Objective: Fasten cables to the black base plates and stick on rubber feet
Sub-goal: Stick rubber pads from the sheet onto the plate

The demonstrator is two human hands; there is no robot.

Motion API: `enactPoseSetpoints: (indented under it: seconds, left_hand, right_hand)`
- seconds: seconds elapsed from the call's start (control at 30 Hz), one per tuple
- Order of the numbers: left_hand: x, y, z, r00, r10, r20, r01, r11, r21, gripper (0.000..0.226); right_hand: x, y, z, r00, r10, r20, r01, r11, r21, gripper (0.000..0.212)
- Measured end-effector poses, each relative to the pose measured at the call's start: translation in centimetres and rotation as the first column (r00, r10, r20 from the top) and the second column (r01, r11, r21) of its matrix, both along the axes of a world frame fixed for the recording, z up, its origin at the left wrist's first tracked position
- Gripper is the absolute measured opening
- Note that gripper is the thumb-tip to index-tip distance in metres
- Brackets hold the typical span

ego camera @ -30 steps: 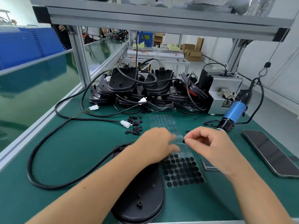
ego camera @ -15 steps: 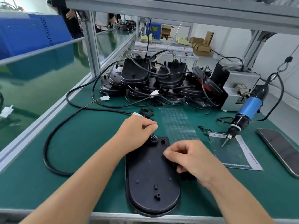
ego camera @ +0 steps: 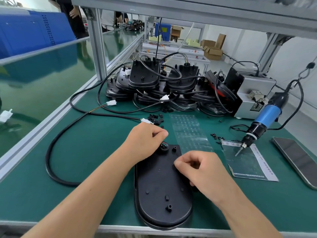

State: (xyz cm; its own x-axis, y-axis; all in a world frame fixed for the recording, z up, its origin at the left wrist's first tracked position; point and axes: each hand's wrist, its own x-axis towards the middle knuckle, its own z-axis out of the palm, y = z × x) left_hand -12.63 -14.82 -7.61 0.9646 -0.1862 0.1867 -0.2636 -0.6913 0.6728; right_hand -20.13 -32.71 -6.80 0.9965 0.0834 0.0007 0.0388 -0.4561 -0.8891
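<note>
Black base plate (ego camera: 161,189) lies flat on the green counter (ego camera: 96,152), dead centre. Left hand (ego camera: 145,141), grip curled, sits at the plate's eleven o'clock by the cable (ego camera: 56,148) entry. Right hand (ego camera: 204,170) pinches thumb and forefinger at the two o'clock edge; contents too small to tell.

Black base plate (ego camera: 159,189) on green mat (ego camera: 96,152); blue-bodied screwdriver (ego camera: 267,115); clear dotted backing sheet (ego camera: 188,131).

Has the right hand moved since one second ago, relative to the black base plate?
Yes. The right hand went from over the sheet of rubber feet, beside the black base plate, leftward onto the plate's right edge, fingertips pinched together there.
</note>
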Motion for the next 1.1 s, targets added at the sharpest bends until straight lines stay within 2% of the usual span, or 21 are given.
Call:
enactPoseSetpoints:
  seconds: [0.17,0.5,0.67,0.87,1.1]
  left_hand:
    - [0.09,0.03,-0.30,1.000,0.008,0.024,-0.008,1.000,-0.011,0.021]
    - [-0.14,-0.09,-0.23,0.999,0.021,0.026,-0.021,1.000,-0.009,0.022]
    - [-0.25,-0.19,-0.23,0.997,0.035,0.063,-0.033,0.999,-0.027,0.043]
    - [-0.51,-0.24,0.02,0.997,0.018,0.077,-0.014,0.999,-0.053,0.047]
    - [-0.67,-0.30,0.21,0.997,0.005,0.081,0.000,0.998,-0.068,0.049]
  right_hand:
    - [-0.31,0.07,-0.58,0.997,-0.033,0.066,0.034,0.999,-0.022,0.015]
    - [-0.62,0.24,-0.81,0.992,-0.084,0.092,0.086,0.996,-0.008,0.012]
    - [-0.72,0.30,-0.71,0.993,-0.088,0.084,0.088,0.996,0.007,0.012]
    - [-0.65,0.36,-0.67,0.994,-0.077,0.080,0.078,0.997,-0.003,0.012]
    - [-0.87,0.51,-0.52,0.987,-0.064,0.149,0.073,0.996,-0.058,0.016]
